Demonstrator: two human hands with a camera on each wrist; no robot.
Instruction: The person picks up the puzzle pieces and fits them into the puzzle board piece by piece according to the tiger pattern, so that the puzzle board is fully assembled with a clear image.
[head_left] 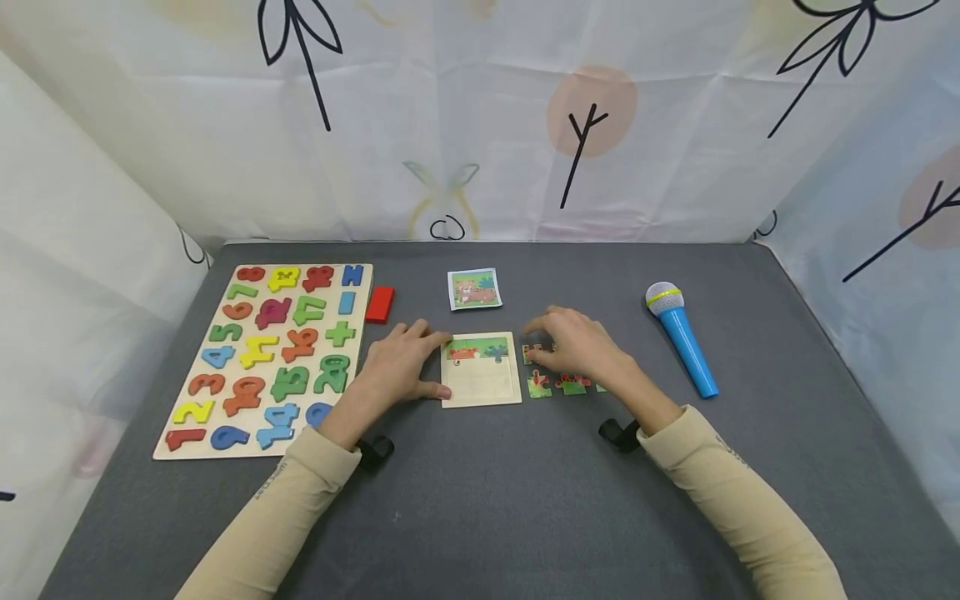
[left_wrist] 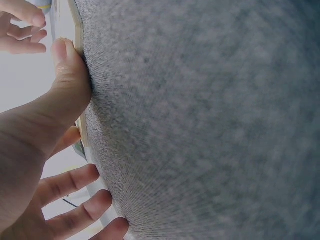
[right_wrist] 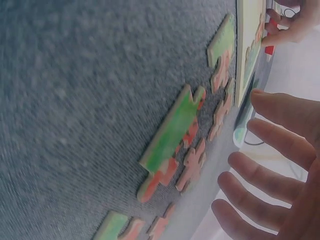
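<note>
My left hand [head_left: 396,365] rests at the left side of a small wooden puzzle board [head_left: 483,386], thumb and forefinger spread along its edge. In the left wrist view the thumb [left_wrist: 67,70] touches the board's rim. Joined pieces [head_left: 477,348] with green and red printing fill the board's top row; bare wood shows below. Just right of the board, my right hand [head_left: 577,343] hovers over loose jigsaw pieces, its fingers apart and nothing between them. In the right wrist view a green-and-red piece [right_wrist: 172,132] lies flat among several others, below the fingertips [right_wrist: 262,100].
A picture card [head_left: 475,292] of the printed scene lies behind the board. To the left are a large number puzzle board [head_left: 247,367] and a red block [head_left: 379,305]. A blue toy microphone [head_left: 686,342] lies on the right of the grey table [head_left: 480,508]. Printed cloth walls [head_left: 495,117] stand around it.
</note>
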